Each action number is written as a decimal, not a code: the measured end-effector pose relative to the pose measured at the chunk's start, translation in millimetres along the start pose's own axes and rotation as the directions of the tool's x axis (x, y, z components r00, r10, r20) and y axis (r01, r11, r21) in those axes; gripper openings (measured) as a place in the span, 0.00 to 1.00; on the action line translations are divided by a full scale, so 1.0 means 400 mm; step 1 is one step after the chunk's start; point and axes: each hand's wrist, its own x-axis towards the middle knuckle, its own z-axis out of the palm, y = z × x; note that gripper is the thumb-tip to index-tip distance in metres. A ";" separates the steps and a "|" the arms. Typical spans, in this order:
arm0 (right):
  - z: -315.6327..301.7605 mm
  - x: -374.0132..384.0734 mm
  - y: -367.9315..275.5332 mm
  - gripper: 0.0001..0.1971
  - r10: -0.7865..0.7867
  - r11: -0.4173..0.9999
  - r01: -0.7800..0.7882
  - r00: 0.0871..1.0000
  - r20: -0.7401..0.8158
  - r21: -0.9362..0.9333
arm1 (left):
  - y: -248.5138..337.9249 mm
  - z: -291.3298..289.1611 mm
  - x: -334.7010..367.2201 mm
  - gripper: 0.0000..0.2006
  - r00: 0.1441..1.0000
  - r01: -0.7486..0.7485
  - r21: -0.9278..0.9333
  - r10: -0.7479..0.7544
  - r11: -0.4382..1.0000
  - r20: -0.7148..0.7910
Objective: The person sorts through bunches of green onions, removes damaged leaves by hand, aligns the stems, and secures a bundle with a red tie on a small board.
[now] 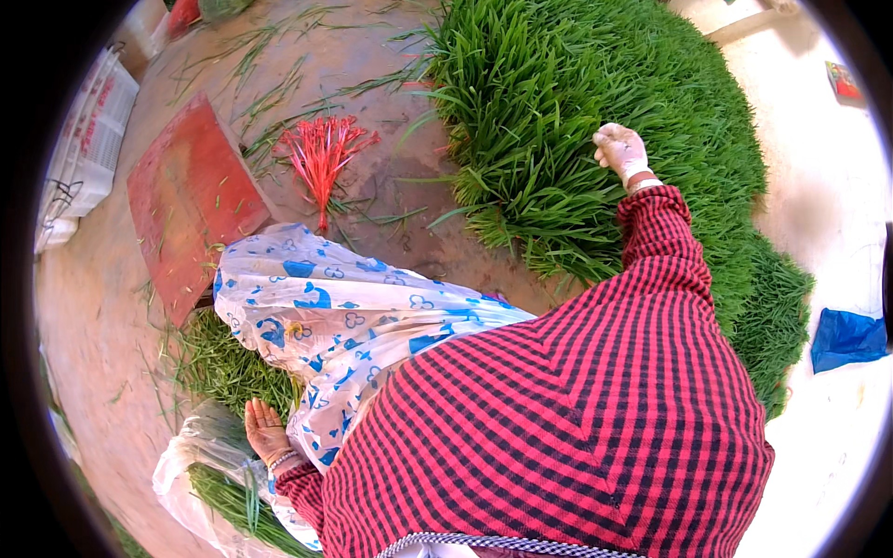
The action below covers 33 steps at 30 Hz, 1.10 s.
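Note:
My right hand [620, 152], in a pale glove, is closed above a large heap of long green leafy stalks [577, 84]. Its fingers are curled, and what they hold, if anything, is hidden. Low on the left, my left hand [265, 430] is open, palm up with fingers stretched. It is beside a pile of loose green clippings [233, 363] and an open clear plastic bag [191, 437] with more green stalks inside. A white plastic apron [372, 298] with blue prints spreads over my lap.
A red board [191, 205] lies at the left, near a bunch of red ties [326, 163] on the floor. White crates [98, 130] stand at the far left. A blue plastic bag [848, 340] lies at the right. Stray leaves are scattered on the floor.

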 end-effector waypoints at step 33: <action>0.262 -0.079 0.149 0.14 0.118 0.955 -0.128 0.992 0.053 0.267 | 0.011 -0.049 -0.023 0.19 0.988 -0.118 0.116 0.105 0.986 0.109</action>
